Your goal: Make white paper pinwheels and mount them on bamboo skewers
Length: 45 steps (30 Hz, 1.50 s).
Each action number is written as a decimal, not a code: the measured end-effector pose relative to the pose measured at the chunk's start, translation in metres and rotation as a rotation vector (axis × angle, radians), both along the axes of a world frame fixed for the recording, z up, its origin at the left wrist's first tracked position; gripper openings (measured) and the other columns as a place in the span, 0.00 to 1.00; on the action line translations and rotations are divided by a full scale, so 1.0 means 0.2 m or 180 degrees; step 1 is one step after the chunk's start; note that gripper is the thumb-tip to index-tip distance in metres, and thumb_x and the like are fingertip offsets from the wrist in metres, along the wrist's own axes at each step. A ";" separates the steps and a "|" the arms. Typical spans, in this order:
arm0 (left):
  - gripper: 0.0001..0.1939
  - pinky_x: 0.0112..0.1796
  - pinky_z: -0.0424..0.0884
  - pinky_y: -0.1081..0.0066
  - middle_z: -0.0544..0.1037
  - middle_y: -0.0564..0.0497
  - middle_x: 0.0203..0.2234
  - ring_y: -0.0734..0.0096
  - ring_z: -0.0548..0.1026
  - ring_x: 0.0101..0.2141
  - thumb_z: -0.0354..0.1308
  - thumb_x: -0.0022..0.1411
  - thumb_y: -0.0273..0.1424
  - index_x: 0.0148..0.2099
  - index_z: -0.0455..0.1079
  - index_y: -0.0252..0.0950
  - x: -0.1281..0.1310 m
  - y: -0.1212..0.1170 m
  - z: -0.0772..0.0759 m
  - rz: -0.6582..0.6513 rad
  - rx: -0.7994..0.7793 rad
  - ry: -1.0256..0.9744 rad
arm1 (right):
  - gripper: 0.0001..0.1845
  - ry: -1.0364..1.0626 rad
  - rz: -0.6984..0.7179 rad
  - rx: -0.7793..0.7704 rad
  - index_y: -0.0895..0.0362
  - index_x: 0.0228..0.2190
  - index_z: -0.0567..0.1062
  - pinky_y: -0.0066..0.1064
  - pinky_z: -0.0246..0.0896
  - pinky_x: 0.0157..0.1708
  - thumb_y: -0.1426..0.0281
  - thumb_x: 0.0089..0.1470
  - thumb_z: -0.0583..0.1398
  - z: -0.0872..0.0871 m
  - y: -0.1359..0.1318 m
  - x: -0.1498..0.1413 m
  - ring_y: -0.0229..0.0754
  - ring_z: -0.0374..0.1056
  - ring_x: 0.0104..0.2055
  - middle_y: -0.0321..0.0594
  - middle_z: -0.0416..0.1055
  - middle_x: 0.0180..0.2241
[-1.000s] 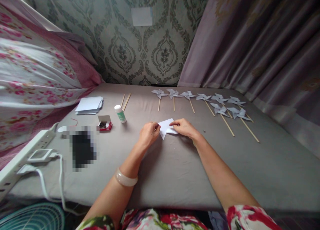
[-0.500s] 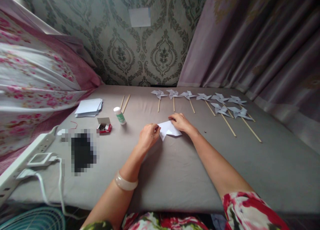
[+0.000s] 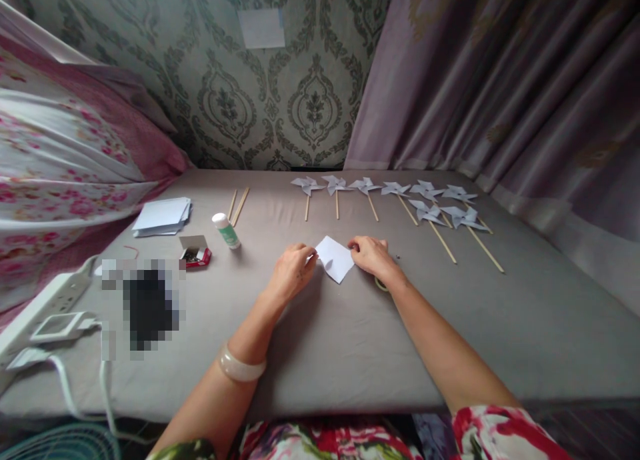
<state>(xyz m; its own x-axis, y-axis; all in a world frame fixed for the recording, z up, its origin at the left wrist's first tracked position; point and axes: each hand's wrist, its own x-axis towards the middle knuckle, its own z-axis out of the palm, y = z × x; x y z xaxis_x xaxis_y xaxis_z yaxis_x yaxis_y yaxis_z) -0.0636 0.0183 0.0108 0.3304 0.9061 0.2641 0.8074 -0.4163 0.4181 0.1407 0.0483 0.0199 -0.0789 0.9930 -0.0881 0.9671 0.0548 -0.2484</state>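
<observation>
A square of white paper [image 3: 341, 259] lies diamond-wise between my hands, with a small curled flap near its left side. My left hand [image 3: 291, 273] pinches the left corner between thumb and fingers. At the right corner, my right hand [image 3: 371, 255] grips the edge with its fingers closed. Partly hidden under my right wrist is a yellowish ring-shaped thing [image 3: 381, 285] that I cannot identify. A tiny dark piece [image 3: 398, 257] lies just right of that hand.
Several paper pinwheels on sticks [image 3: 395, 189] lie at the back right. To the left are a glue stick [image 3: 227, 232], loose wooden sticks [image 3: 241, 207], a stack of paper [image 3: 161, 215], a small red box [image 3: 197, 255] of metal bits, a blurred dark object [image 3: 151, 308] and a power strip [image 3: 47, 307].
The paper has turned and flattened from a partly folded shape into a diamond. My right hand has shifted down to its right corner. The whole view has swung slightly right.
</observation>
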 end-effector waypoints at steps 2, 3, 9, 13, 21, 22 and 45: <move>0.13 0.41 0.67 0.69 0.76 0.45 0.36 0.65 0.72 0.39 0.48 0.65 0.31 0.41 0.74 0.36 0.01 0.00 -0.01 -0.0144 0.0093 0.0017 | 0.17 -0.0064 -0.0095 -0.0003 0.56 0.41 0.76 0.38 0.51 0.47 0.75 0.54 0.51 0.00 -0.05 0.00 0.47 0.69 0.48 0.47 0.76 0.42; 0.13 0.41 0.67 0.69 0.76 0.45 0.37 0.65 0.72 0.40 0.48 0.65 0.31 0.41 0.74 0.36 0.01 0.00 -0.02 -0.0195 0.0130 0.0029 | 0.17 -0.0086 -0.0129 -0.0009 0.56 0.41 0.76 0.38 0.50 0.47 0.75 0.54 0.51 0.00 -0.07 0.00 0.48 0.69 0.47 0.48 0.76 0.43; 0.12 0.42 0.67 0.69 0.76 0.46 0.38 0.65 0.71 0.41 0.49 0.65 0.30 0.43 0.74 0.38 0.01 0.01 -0.04 -0.0371 0.0274 0.0013 | 0.17 -0.0364 -0.0157 0.0122 0.60 0.41 0.75 0.41 0.49 0.45 0.76 0.55 0.50 0.01 -0.20 0.00 0.52 0.67 0.47 0.52 0.74 0.43; 0.12 0.42 0.68 0.68 0.75 0.46 0.37 0.65 0.71 0.40 0.50 0.64 0.30 0.43 0.75 0.39 0.01 0.01 -0.03 -0.0399 0.0248 0.0050 | 0.16 -0.0291 -0.0246 0.0426 0.59 0.42 0.74 0.39 0.50 0.46 0.75 0.57 0.50 0.03 -0.24 0.02 0.50 0.65 0.48 0.50 0.73 0.43; 0.12 0.39 0.68 0.68 0.74 0.45 0.34 0.64 0.70 0.38 0.51 0.64 0.30 0.42 0.76 0.38 0.03 -0.02 -0.01 -0.0542 0.0133 0.0174 | 0.12 0.0644 0.0496 0.0339 0.57 0.39 0.75 0.31 0.55 0.48 0.64 0.54 0.61 -0.01 -0.30 -0.06 0.44 0.64 0.48 0.43 0.73 0.42; 0.12 0.39 0.68 0.68 0.74 0.45 0.34 0.64 0.70 0.38 0.51 0.64 0.30 0.42 0.76 0.38 0.03 -0.02 -0.01 -0.0563 0.0123 0.0182 | 0.13 0.0647 0.0541 0.0339 0.57 0.39 0.75 0.32 0.55 0.48 0.63 0.53 0.62 -0.02 -0.31 -0.07 0.45 0.64 0.49 0.43 0.72 0.42; 0.14 0.40 0.66 0.70 0.71 0.46 0.35 0.65 0.68 0.40 0.47 0.66 0.30 0.41 0.75 0.38 0.06 -0.04 0.00 -0.0806 -0.0259 0.0799 | 0.12 -0.0064 0.0682 0.0545 0.56 0.37 0.77 0.32 0.57 0.42 0.68 0.61 0.53 -0.01 -0.38 -0.14 0.44 0.67 0.43 0.43 0.73 0.40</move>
